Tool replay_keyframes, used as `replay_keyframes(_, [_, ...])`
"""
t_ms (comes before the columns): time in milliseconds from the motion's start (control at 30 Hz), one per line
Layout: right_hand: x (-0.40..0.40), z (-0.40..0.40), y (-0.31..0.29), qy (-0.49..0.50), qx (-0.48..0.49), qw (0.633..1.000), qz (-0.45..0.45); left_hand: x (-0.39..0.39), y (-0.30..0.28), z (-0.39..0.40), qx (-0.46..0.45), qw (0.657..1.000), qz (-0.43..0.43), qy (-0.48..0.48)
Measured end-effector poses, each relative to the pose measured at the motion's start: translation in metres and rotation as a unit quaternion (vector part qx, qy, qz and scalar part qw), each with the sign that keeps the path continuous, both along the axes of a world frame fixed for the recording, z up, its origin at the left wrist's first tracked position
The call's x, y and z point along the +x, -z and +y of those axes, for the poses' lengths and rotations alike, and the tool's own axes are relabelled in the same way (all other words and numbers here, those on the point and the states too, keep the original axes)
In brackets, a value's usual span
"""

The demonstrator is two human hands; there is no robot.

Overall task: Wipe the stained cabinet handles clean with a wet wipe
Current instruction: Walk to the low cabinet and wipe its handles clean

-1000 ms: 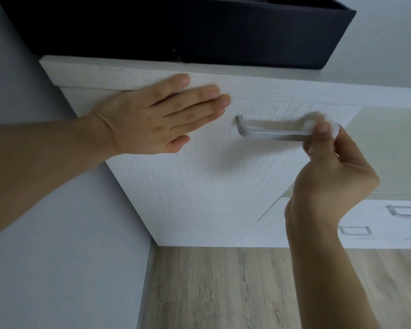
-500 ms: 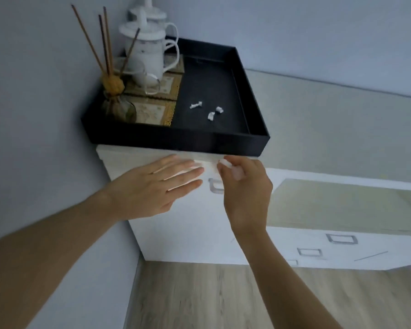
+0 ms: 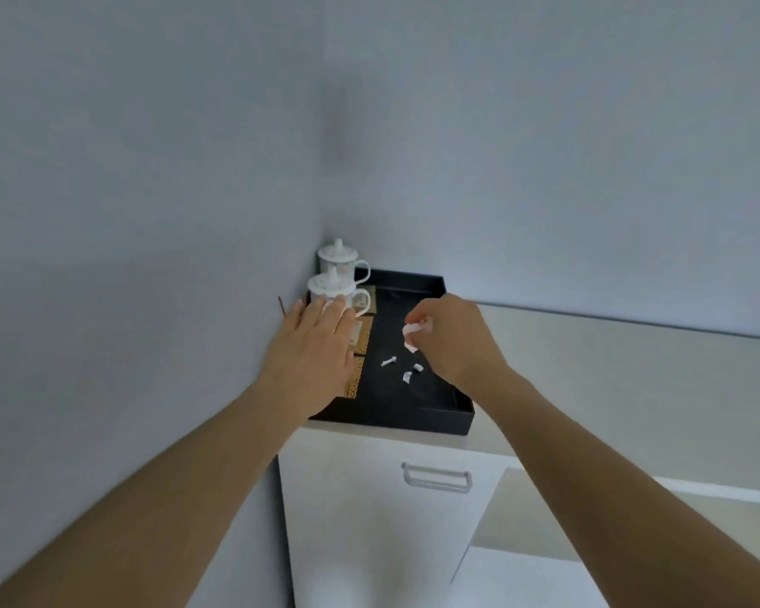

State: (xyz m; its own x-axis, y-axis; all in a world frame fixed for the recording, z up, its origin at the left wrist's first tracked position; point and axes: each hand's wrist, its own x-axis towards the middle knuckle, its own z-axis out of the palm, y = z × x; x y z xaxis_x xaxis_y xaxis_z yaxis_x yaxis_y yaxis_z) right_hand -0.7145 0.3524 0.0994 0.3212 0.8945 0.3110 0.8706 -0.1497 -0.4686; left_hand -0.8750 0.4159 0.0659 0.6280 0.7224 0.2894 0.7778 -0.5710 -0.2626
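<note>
My right hand point(image 3: 450, 340) hovers over the black tray point(image 3: 396, 421) and pinches a small crumpled white wet wipe point(image 3: 415, 332) in its fingertips. My left hand point(image 3: 314, 344) is stretched flat with straight fingers above the tray's left side, holding nothing. Below both hands, the silver cabinet handle point(image 3: 436, 476) shows on the white cabinet front point(image 3: 369, 520), untouched. Three small white crumpled wipe pieces point(image 3: 406, 370) lie on the tray floor under my right hand.
Two lidded white mugs point(image 3: 338, 274) stand at the tray's back left corner by the wall. A reed stick point(image 3: 281, 305) pokes out beside my left hand. The pale countertop point(image 3: 632, 366) runs to the right. Grey walls meet in the corner.
The view rose from the cabinet front to above the tray. Both hands lifted off the door and handle and now hang over the tray, the right one still holding the wipe.
</note>
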Motion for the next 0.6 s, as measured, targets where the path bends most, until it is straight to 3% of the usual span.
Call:
replay_keyframes(300, [-0.022,-0.012,-0.070,-0.176,0.008,0.980,-0.092,-0.017,-0.058,-0.067,0.034,0.988,0.009,-0.150])
replay_keyframes(600, [-0.099,-0.101,-0.067,-0.427,0.009,0.897,-0.115,-0.084,-0.060,-0.238,0.009,0.914,0.039,-0.403])
